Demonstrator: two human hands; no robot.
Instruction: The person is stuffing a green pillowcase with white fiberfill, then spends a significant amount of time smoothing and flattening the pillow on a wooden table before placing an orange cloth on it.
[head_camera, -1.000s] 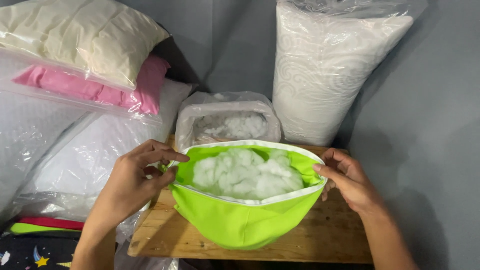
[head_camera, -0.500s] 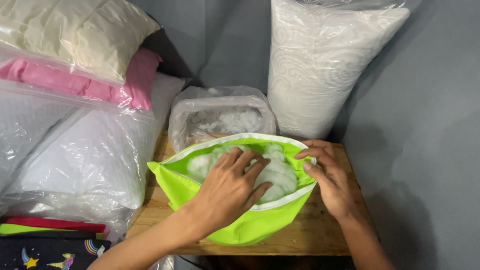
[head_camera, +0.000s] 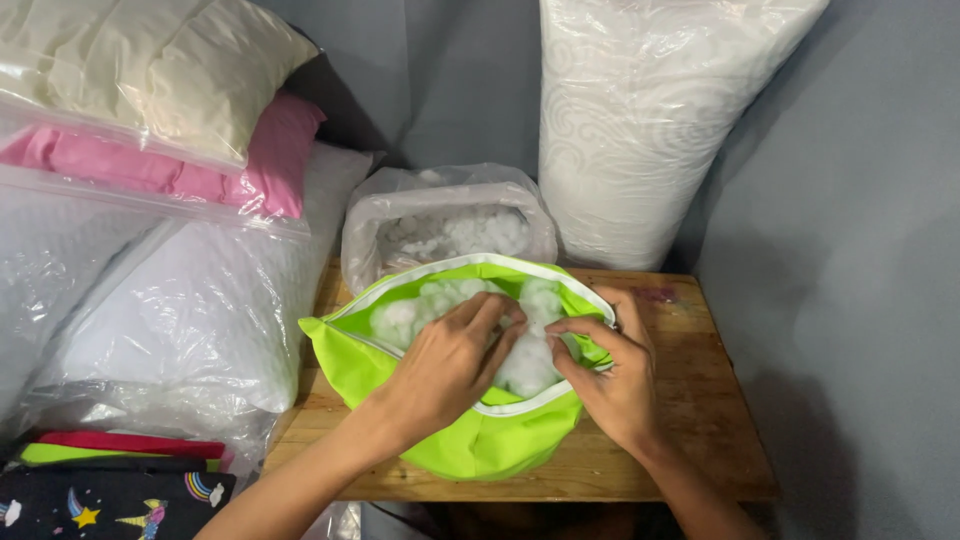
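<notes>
I see left hand (head_camera: 445, 365) pressed flat, ungripped, on white stuffing (head_camera: 450, 300) | right hand (head_camera: 610, 375) pinching stuffing | green cover (head_camera: 470, 445) centre frame on wooden table (head_camera: 700, 400)

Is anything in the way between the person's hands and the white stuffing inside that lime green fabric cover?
Nothing visible. The left hand and right hand both rest directly on the white fluffy stuffing through the open mouth of the lime green fabric cover.

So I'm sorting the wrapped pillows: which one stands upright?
The white patterned pillow behind the table; the cream, pink and white ones lie stacked at left.
</notes>
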